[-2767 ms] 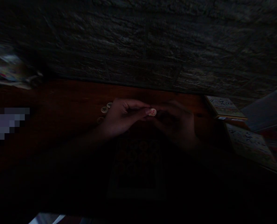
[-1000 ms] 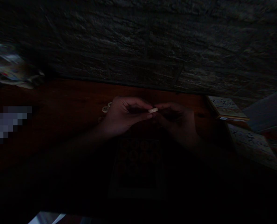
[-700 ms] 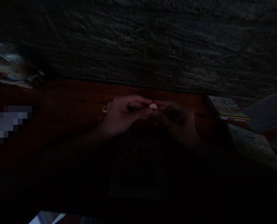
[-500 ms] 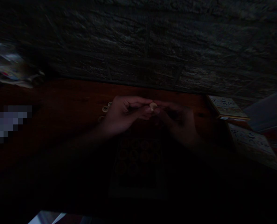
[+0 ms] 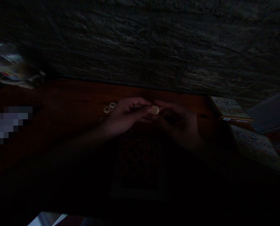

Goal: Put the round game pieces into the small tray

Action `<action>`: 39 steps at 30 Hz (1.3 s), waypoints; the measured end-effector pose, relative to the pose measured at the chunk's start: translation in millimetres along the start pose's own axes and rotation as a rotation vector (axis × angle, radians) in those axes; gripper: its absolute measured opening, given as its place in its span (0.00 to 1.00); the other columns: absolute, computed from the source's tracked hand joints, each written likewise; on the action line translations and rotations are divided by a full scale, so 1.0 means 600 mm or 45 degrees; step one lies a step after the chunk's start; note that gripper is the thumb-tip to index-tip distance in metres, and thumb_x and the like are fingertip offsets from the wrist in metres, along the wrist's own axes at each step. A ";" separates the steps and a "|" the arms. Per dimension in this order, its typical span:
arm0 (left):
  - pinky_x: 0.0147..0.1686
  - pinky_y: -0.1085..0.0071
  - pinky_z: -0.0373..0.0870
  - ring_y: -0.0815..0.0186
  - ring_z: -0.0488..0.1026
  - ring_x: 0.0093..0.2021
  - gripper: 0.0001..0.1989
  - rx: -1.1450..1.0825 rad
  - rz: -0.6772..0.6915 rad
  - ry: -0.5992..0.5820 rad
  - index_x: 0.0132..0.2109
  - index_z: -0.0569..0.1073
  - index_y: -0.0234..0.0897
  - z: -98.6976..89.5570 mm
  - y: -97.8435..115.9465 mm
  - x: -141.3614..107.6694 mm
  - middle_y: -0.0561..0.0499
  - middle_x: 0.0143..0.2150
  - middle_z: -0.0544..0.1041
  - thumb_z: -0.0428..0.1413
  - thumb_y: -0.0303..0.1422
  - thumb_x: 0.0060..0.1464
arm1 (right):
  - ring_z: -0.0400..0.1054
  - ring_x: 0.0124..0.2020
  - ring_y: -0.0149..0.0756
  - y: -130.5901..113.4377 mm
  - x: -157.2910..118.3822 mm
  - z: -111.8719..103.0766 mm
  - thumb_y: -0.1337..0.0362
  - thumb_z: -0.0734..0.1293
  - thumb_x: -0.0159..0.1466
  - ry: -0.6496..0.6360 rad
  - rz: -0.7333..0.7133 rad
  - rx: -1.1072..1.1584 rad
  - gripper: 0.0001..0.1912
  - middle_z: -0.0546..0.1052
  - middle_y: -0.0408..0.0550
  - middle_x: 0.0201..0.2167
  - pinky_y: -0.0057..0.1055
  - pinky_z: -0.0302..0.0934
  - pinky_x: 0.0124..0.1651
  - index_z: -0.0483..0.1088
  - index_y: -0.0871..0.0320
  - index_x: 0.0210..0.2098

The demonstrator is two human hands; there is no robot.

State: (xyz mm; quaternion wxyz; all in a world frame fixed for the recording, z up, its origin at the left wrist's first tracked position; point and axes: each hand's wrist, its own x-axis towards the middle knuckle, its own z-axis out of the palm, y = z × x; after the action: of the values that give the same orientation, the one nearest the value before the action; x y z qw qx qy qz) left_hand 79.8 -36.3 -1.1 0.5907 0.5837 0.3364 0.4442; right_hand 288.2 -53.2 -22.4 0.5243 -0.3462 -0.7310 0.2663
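Observation:
A round pale wooden xiangqi piece (image 5: 155, 110) is raised over the table with a plain face showing. My left hand (image 5: 124, 114) pinches it between thumb and fingers. From the other side, my right hand (image 5: 181, 121) has its fingertips closed around the piece too; its thumb is in deep shadow. Just left of my left hand lie several more xiangqi pieces, one with a dark character (image 5: 107, 109), partly covered by the hand. Nearer to me, a box (image 5: 140, 193) holds rows of similar discs, very dim.
The wooden table (image 5: 74, 97) runs up to a dark stone wall (image 5: 130, 40). Two flat boxes or books stand to the right, one at the back (image 5: 229, 108) and one closer (image 5: 257, 146). A clear plastic-looking package (image 5: 10, 66) sits at the far left.
The piece has turned in my fingers, so its flat face shows more. My right fingers have shifted slightly around it. More of the loose pieces shows beside my left hand.

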 end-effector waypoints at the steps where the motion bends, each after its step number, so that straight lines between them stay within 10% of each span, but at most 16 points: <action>1: 0.43 0.70 0.84 0.62 0.87 0.42 0.10 -0.003 -0.005 -0.003 0.44 0.84 0.35 0.001 0.001 0.000 0.47 0.43 0.88 0.70 0.37 0.60 | 0.78 0.35 0.33 0.000 0.000 -0.001 0.66 0.78 0.66 -0.001 -0.008 -0.020 0.18 0.82 0.44 0.41 0.33 0.75 0.39 0.81 0.49 0.55; 10: 0.46 0.70 0.81 0.62 0.85 0.44 0.10 0.137 0.043 -0.079 0.46 0.85 0.35 0.006 0.000 -0.003 0.47 0.43 0.87 0.68 0.37 0.62 | 0.75 0.42 0.35 -0.005 0.003 -0.011 0.67 0.79 0.65 -0.012 -0.276 -0.287 0.19 0.79 0.45 0.42 0.33 0.74 0.43 0.82 0.49 0.55; 25: 0.46 0.67 0.81 0.61 0.85 0.42 0.09 0.170 0.134 0.013 0.42 0.85 0.34 0.001 0.001 -0.001 0.46 0.41 0.88 0.64 0.36 0.63 | 0.78 0.37 0.37 -0.023 0.007 -0.026 0.66 0.76 0.65 -0.075 -0.223 -0.472 0.14 0.82 0.46 0.39 0.34 0.73 0.40 0.81 0.54 0.51; 31: 0.39 0.71 0.81 0.65 0.84 0.35 0.08 0.173 0.208 0.177 0.41 0.82 0.34 -0.007 0.007 0.008 0.46 0.36 0.86 0.59 0.32 0.66 | 0.81 0.35 0.38 -0.082 0.021 -0.044 0.64 0.76 0.64 -0.191 0.114 -0.308 0.14 0.86 0.46 0.38 0.34 0.75 0.37 0.81 0.54 0.50; 39: 0.38 0.73 0.79 0.67 0.83 0.34 0.09 0.293 0.323 0.176 0.37 0.82 0.33 -0.001 0.009 0.004 0.48 0.34 0.86 0.58 0.28 0.66 | 0.84 0.39 0.34 -0.176 -0.034 -0.038 0.69 0.74 0.66 -0.511 0.046 -0.377 0.09 0.87 0.43 0.42 0.26 0.76 0.40 0.81 0.52 0.45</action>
State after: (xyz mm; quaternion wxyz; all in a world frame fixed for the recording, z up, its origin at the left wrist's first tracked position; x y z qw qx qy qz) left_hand 79.5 -34.0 4.3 0.4347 0.6533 0.3484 0.5126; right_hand 290.0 -133.5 52.1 0.3073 -0.3724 -0.8452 0.2290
